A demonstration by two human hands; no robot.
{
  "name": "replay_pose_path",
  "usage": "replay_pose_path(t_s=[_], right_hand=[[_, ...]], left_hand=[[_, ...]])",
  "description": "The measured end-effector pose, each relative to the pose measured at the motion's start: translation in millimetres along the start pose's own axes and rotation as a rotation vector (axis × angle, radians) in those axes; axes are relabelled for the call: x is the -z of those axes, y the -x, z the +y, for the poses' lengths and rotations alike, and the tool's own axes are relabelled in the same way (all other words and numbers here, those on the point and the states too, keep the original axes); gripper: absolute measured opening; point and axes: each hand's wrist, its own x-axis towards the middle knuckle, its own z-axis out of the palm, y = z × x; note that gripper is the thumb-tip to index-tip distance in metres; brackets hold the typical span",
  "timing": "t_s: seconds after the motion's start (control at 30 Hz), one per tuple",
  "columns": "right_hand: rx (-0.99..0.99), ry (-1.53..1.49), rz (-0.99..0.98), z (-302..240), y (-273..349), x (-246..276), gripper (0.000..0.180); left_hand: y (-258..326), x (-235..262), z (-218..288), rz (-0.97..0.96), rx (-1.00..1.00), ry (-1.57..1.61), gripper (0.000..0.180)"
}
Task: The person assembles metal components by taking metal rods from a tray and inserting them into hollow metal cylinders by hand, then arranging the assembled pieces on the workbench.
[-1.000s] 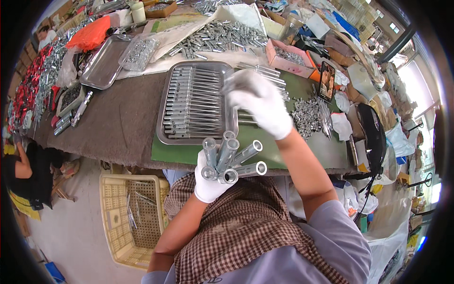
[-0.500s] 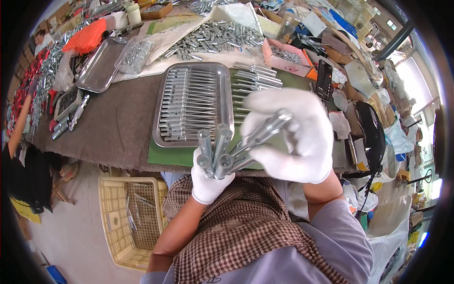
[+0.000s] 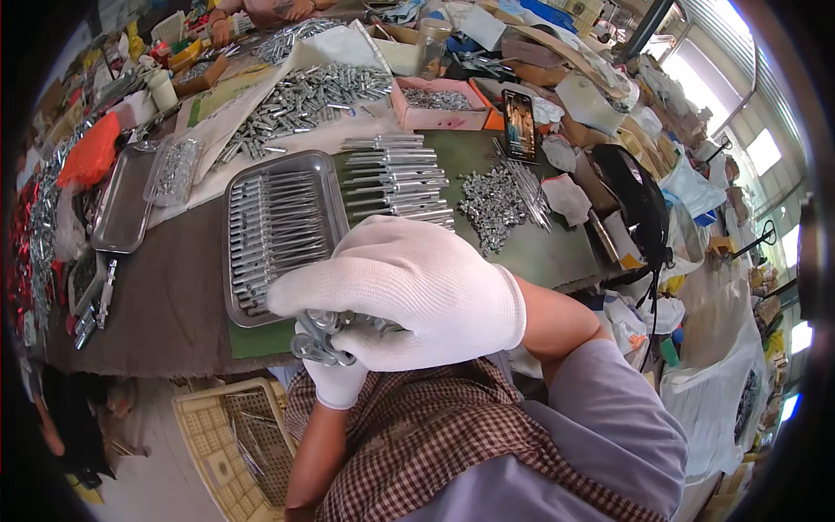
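My left hand point(image 3: 337, 383), in a white knitted glove, is closed around a bundle of shiny metal tubes point(image 3: 315, 346) whose upper ends point at me. Over the bundle comes my gloved right hand point(image 3: 426, 283), its thumb and fingers curled round the tube tops; its back hides most of them and part of the left hand. Just beyond lies a steel tray point(image 3: 232, 291) with a neat row of metal rods with thicker sleeves point(image 3: 277, 222). Similar rods point(image 3: 396, 178) lie side by side on the green mat point(image 3: 544, 252) right of the tray.
Small metal nuts point(image 3: 491, 204) and thin pins point(image 3: 529, 196) lie to the right, near an upright phone point(image 3: 520, 126). Behind are a pink box point(image 3: 404, 109) of small parts and a heap of metal sleeves point(image 3: 317, 96). A yellow crate point(image 3: 204, 426) stands below the table's edge.
My right hand has moved left and down onto the bundle, bringing the metal tube it held beside the others. The view has swung right, showing the nuts and pins.
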Motion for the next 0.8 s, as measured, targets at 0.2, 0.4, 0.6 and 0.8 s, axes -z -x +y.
replay_pose_path(t_s=[0.2, 0.4, 0.6, 0.8], right_hand=[[-0.071, -0.151, -0.037, 5.5, 3.2, 1.5, 0.051], [-0.045, -0.039, -0.099, 4.7, 5.8, -2.7, 0.042], [0.038, -0.147, -0.13, 9.9, 10.1, -4.0, 0.033], [-0.017, -0.173, 0.07, 9.5, 31.0, 1.5, 0.047]], left_hand=[[4.1, 3.6, -3.9, -0.06, 0.009, -0.004, 0.062], [3.0, -3.2, 5.5, 0.113, 0.362, 0.255, 0.053], [11.6, 0.2, -22.6, 0.049, 0.174, -0.026, 0.075], [16.2, 12.6, -26.9, -0.082, 0.074, -0.158, 0.063]])
